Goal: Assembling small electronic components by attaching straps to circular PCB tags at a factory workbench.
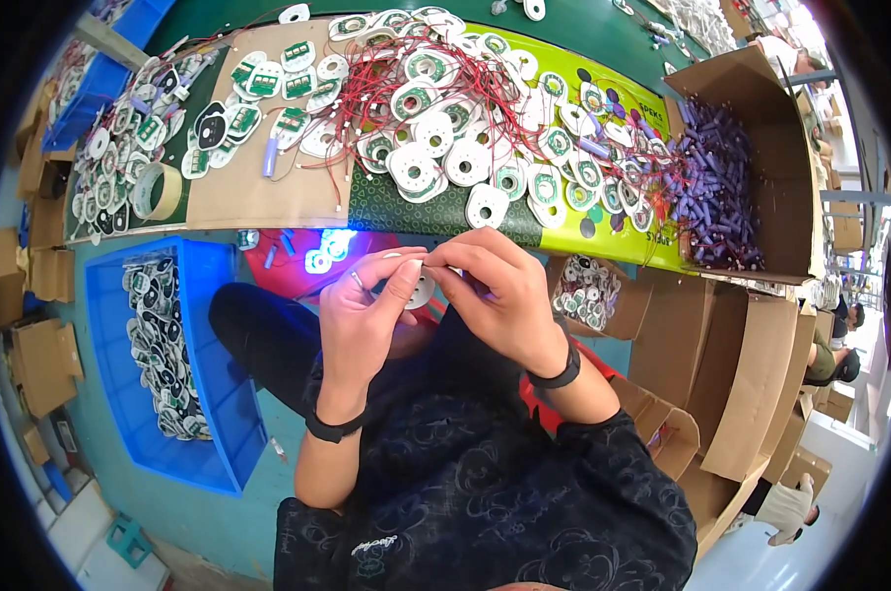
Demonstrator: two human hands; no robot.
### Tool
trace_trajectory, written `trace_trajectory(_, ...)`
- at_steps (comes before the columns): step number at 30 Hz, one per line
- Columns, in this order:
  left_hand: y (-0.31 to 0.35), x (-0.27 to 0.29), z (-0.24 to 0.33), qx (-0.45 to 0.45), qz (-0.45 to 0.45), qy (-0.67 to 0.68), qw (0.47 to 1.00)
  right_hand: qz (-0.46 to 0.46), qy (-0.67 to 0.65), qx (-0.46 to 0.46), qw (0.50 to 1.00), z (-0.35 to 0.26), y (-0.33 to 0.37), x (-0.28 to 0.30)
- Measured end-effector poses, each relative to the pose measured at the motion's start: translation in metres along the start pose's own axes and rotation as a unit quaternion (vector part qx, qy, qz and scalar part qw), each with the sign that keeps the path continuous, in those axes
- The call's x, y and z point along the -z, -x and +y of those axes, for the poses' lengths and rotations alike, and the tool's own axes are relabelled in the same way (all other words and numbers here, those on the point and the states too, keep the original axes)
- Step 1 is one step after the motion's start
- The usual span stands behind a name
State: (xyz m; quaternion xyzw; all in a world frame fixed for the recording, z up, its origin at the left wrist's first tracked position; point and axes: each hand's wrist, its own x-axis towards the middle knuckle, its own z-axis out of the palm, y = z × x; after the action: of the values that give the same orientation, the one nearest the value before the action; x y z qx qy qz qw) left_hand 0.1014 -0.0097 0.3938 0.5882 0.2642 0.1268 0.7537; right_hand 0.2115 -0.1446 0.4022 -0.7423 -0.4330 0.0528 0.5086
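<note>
In front of my body I hold a white round disc with small holes, just below the table's front edge. My left hand is closed on it with thumb and bent fingers. My right hand meets it from the other side, its thumb and forefinger pinched together close to the left thumb tip. What the right fingers pinch is too small to make out. Beyond them on the table lies a heap of white discs with green circuit rings and tangled red wires.
An open cardboard box of purple cylinders stands at the table's right end. A tape roll and boards lie left. A blue bin of discs sits on the floor at left. Blue lights glow below the table edge. Cardboard boxes stand at right.
</note>
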Motion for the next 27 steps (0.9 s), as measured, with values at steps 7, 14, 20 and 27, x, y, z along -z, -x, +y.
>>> trace_trajectory(7,-0.003,0.001,-0.008,0.057,-0.034,0.053,0.996,0.022,0.008,-0.026,0.999,0.005,-0.002,-0.001)
trace_trajectory(14,-0.008,-0.005,-0.016,0.056,0.011,0.197,0.979,0.034,-0.038,-0.095,0.994,0.004,0.002,-0.005)
trace_trajectory(20,-0.010,-0.003,-0.018,0.096,0.023,0.278,0.955,0.062,-0.029,-0.086,0.994,0.006,0.003,-0.015)
trace_trajectory(27,-0.008,-0.005,-0.019,0.076,0.028,0.305,0.949,0.083,-0.006,-0.069,0.994,0.001,-0.002,-0.022)
